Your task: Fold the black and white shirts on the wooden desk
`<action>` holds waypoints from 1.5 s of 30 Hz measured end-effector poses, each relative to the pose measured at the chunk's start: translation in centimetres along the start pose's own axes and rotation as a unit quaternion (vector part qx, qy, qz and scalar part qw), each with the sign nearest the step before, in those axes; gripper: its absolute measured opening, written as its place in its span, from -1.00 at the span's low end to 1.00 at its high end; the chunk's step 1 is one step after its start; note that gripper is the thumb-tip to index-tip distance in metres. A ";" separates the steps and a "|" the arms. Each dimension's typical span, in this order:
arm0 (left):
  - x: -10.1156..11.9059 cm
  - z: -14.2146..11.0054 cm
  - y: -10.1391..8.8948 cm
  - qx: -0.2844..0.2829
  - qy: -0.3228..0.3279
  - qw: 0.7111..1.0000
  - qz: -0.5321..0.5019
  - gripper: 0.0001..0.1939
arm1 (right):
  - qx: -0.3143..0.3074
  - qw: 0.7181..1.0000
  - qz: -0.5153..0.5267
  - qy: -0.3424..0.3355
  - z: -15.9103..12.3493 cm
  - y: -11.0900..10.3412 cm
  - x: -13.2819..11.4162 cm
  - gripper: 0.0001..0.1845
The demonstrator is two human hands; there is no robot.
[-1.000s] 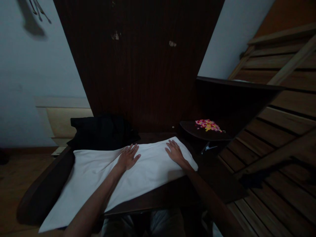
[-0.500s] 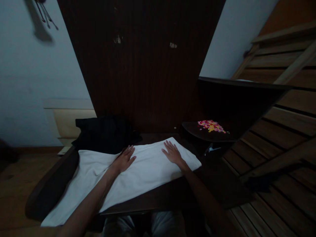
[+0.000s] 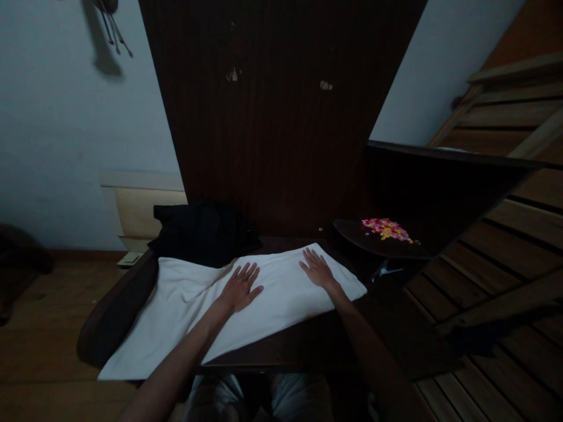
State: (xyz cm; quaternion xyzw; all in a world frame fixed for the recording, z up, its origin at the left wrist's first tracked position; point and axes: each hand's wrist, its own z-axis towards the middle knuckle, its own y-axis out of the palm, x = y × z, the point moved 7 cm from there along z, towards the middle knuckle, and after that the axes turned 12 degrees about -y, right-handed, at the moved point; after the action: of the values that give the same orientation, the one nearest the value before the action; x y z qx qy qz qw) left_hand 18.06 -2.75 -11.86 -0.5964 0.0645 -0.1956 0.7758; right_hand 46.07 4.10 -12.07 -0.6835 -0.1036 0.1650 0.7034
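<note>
A white cloth (image 3: 176, 305) lies spread across a dark wooden table (image 3: 281, 346), its left end hanging over the table's edge. My left hand (image 3: 241, 287) rests flat on the middle of the cloth, fingers stretched and slightly apart. My right hand (image 3: 317, 269) lies flat near the cloth's far right corner, fingers also extended. Neither hand holds anything. A wrinkle runs through the cloth just left of my left hand.
A black bundle of fabric (image 3: 200, 231) sits at the table's back left, touching the cloth. A small dark shelf on the right carries a heap of pink and yellow bits (image 3: 387, 228). A dark wooden panel (image 3: 272, 129) stands behind; wooden slats (image 3: 505, 234) lie at right.
The view has shifted, so everything sits further right in frame. My left hand has slid a little towards me and rightward on the cloth; my right hand stays flat near the corner.
</note>
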 end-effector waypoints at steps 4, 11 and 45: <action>0.6 0.2 -1.2 -0.036 -0.018 0.999 -0.025 -0.35 | 0.012 0.999 0.019 0.025 0.1 -0.3 -0.6 -0.31; 1.1 -0.7 -7.0 0.078 -0.021 0.995 -0.054 -0.67 | 0.076 0.994 0.028 -0.068 0.4 -1.2 -7.8 -0.38; -7.1 -0.4 -17.6 -0.267 -0.196 0.900 -0.284 -0.75 | 0.184 0.956 0.165 -0.157 -0.2 -2.1 -12.4 -0.48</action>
State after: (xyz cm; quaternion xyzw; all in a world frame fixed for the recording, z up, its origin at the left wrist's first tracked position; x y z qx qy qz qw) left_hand 7.40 -4.11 3.85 -0.8002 -0.2117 -0.2624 0.4960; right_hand 34.91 -0.72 -8.95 -0.5156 -0.0664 0.3998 0.7549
